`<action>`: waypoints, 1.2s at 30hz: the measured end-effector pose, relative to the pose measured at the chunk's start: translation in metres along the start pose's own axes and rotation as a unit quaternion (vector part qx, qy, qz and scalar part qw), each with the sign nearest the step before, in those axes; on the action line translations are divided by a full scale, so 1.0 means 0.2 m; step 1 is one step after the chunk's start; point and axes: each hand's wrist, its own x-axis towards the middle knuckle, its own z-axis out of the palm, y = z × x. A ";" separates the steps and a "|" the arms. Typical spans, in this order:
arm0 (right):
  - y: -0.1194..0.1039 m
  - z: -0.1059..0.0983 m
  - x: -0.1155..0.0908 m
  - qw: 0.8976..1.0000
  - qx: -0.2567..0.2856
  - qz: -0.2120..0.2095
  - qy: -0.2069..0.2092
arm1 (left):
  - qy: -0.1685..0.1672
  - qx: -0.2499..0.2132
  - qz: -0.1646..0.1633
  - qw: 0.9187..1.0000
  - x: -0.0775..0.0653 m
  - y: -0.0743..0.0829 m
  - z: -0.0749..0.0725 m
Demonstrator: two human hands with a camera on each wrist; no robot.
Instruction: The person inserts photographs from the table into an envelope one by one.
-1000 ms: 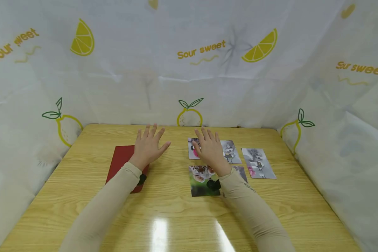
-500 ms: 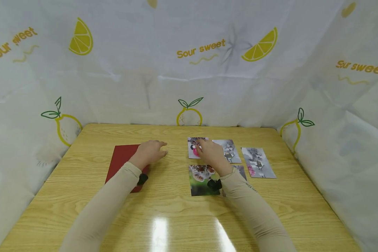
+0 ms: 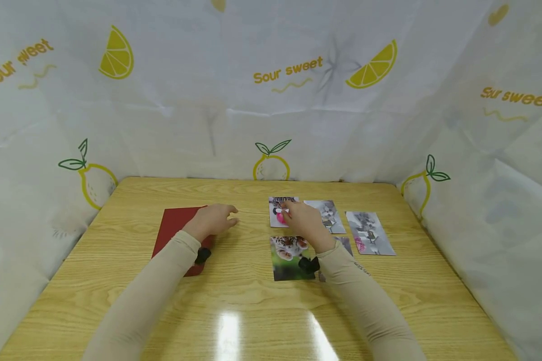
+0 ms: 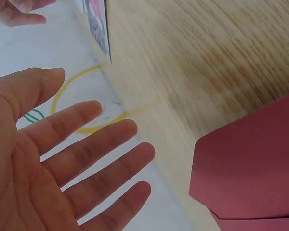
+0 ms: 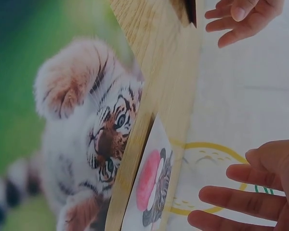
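My left hand hovers over the right part of a red paper envelope, palm turned inward and holding nothing. In the left wrist view its fingers are straight and spread, with the envelope's cut corner off to the right. My right hand is held above the picture cards, also with nothing in it; the right wrist view shows its fingers extended. Under that wrist lies a tiger cub photo card. A card with a pink patch is partly covered by the right fingers.
A grey picture card lies behind the right hand, and a similar card lies farther right. Another card is mostly hidden by the right sleeve. A white lemon-print sheet encloses the wooden table at back and sides.
Both hands have turned from palms down with fingers pointing forward to palms facing inward, fingers lower. The envelope and cards have stayed in place.
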 end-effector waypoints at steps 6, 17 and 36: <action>0.02 -0.01 -0.01 1.000 0.000 -0.009 0.003 | 0.003 0.008 0.004 1.000 0.00 -0.02 -0.01; 0.19 -0.13 -0.07 0.999 0.041 0.028 0.003 | 0.020 -0.033 0.004 0.999 -0.05 -0.12 -0.08; 0.92 -0.21 -0.38 0.997 0.068 0.018 0.032 | 0.139 -0.030 0.070 0.987 -0.33 -0.59 -0.07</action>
